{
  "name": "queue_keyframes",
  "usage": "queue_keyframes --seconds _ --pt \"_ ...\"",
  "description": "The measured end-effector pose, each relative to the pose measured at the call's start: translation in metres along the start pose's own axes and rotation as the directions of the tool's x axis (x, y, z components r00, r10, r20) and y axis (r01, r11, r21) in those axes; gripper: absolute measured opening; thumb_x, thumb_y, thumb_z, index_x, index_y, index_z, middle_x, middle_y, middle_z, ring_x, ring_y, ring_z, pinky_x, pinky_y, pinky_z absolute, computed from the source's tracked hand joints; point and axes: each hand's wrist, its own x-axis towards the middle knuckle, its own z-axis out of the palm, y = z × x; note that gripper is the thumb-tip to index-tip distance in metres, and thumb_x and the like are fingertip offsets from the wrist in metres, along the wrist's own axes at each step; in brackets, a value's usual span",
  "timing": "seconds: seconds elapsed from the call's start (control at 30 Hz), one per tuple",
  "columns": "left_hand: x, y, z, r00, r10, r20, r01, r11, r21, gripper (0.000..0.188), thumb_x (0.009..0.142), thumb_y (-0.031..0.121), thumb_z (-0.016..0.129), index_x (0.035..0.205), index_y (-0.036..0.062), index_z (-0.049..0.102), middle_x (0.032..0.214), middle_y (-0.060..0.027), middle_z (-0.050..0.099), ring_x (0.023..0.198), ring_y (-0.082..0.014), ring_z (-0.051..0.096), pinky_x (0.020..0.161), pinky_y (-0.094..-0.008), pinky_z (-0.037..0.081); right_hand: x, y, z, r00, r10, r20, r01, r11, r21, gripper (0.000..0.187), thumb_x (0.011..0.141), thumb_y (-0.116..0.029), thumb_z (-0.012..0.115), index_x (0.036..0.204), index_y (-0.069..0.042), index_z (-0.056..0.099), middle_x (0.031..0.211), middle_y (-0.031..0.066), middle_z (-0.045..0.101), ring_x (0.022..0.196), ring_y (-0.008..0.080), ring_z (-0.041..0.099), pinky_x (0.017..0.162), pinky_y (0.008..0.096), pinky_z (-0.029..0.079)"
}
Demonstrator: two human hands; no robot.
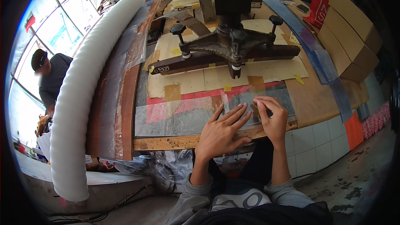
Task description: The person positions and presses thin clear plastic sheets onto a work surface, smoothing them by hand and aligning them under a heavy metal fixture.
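Note:
My left hand (223, 132) lies with its fingers spread over the grey work surface (183, 121) near the front edge of the table. Beside it, my right hand (274, 118) is raised a little, thumb and forefinger brought together in a pinch. Whatever is between those fingertips, if anything, is too small to make out. Clear film and brown tape (172, 93) cover parts of the surface and a red sheet (156, 111). Beyond my hands, a dark metal press head (233, 43) with black knobs carries a long bar (225, 60) above a cream board (191, 79).
A long white foam roll (89, 79) runs along the left side. Past it stands another person (56, 75). An open cardboard box (343, 37), a red bag (320, 6) and a dark phone (303, 7) are at the right. The wooden table edge (166, 143) lies nearest me.

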Motion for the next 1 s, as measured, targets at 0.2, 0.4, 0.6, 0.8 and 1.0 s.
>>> queue_keyframes --seconds 0.2,0.4,0.6,0.8,1.0 --pt "0.000 0.001 0.001 0.998 -0.033 -0.053 0.030 0.997 -0.073 0.047 0.085 0.033 0.061 0.129 0.0177 0.054 0.136 -0.0028 0.051 0.126 -0.0185 0.046 0.110 -0.0460 0.028 0.000 0.001 0.000 1.000 0.018 -0.003 -0.018 1.000 0.025 0.011 0.085 -0.004 0.061 0.089 0.003 0.068 0.092 0.0118 0.069 0.086 0.0252 0.064 0.076 0.0323 0.050" --pt "0.000 -0.008 0.012 0.988 -0.058 -0.143 0.031 0.983 -0.181 0.030 0.086 0.016 0.059 0.116 0.0137 0.064 0.118 -0.0051 0.063 0.113 -0.0214 0.057 0.105 -0.0444 0.037 0.000 0.001 0.000 1.000 0.004 0.000 -0.004 1.000 0.013 0.012 0.085 -0.006 0.061 0.089 0.003 0.069 0.093 0.0120 0.069 0.087 0.0253 0.064 0.078 0.0322 0.049" --pt "0.001 0.006 -0.002 0.986 -0.128 -0.109 0.085 0.940 -0.331 0.039 0.076 0.018 0.069 0.115 0.0177 0.065 0.114 -0.0031 0.065 0.111 -0.0225 0.059 0.106 -0.0465 0.037 -0.002 0.006 -0.002 1.000 0.008 -0.010 -0.008 1.000 -0.005 0.014 0.086 -0.007 0.060 0.089 0.003 0.069 0.093 0.0123 0.069 0.087 0.0250 0.064 0.077 0.0320 0.050" --pt "-0.008 0.002 -0.001 0.989 0.090 -0.121 -0.108 0.982 -0.152 0.041 0.071 0.022 0.073 0.112 0.0223 0.067 0.107 0.0013 0.069 0.108 -0.0136 0.061 0.105 -0.0381 0.034 -0.002 0.001 0.002 1.000 0.021 -0.002 -0.021 1.000 0.014 0.014 0.086 -0.008 0.060 0.090 0.003 0.069 0.093 0.0123 0.069 0.087 0.0252 0.065 0.077 0.0317 0.050" --pt "-0.014 -0.001 -0.005 0.997 0.065 -0.037 -0.075 0.889 -0.452 0.023 0.077 0.020 0.070 0.099 0.0186 0.073 0.105 0.0047 0.069 0.100 -0.0128 0.063 0.099 -0.0376 0.039 0.001 0.008 -0.003 0.998 0.057 -0.001 -0.057 0.997 0.046 0.015 0.086 -0.009 0.061 0.093 0.002 0.069 0.097 0.0136 0.068 0.088 0.0265 0.065 0.078 0.0322 0.050"
